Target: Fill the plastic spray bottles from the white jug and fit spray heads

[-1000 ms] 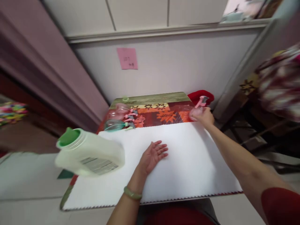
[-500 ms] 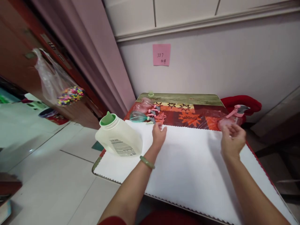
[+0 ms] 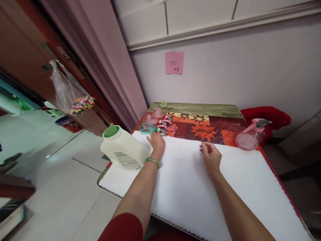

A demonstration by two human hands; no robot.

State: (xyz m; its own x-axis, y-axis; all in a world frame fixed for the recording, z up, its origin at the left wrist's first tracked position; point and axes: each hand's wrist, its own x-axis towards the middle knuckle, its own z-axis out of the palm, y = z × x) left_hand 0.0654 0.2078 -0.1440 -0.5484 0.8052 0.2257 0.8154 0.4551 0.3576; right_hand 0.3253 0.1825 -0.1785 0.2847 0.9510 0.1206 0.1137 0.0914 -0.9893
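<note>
My left hand (image 3: 156, 144), a green bangle on its wrist, is at the near side of a lying green spray bottle (image 3: 147, 128). Its fingers are apart, and I cannot tell whether they touch the bottle. Two pink spray bottles (image 3: 150, 117) lie behind the green one, with their trigger heads pointing right. Over the white mat (image 3: 185, 177), my right hand (image 3: 211, 156) is closed with fingers curled together and nothing visible in them. An upright pink spray bottle (image 3: 247, 140) stands at the right end of the table, apart from my right hand.
A large cream jug (image 3: 126, 150) with its green spout open stands on the left of the mat. A small green cap (image 3: 163, 104) sits at the table's back corner. Beyond the right edge is a red seat (image 3: 272, 117). A bag of beads (image 3: 82, 104) hangs from the door.
My right hand has moved left, away from the upright pink spray bottle. My left hand has shifted left and spread its fingers by the green spray bottle.
</note>
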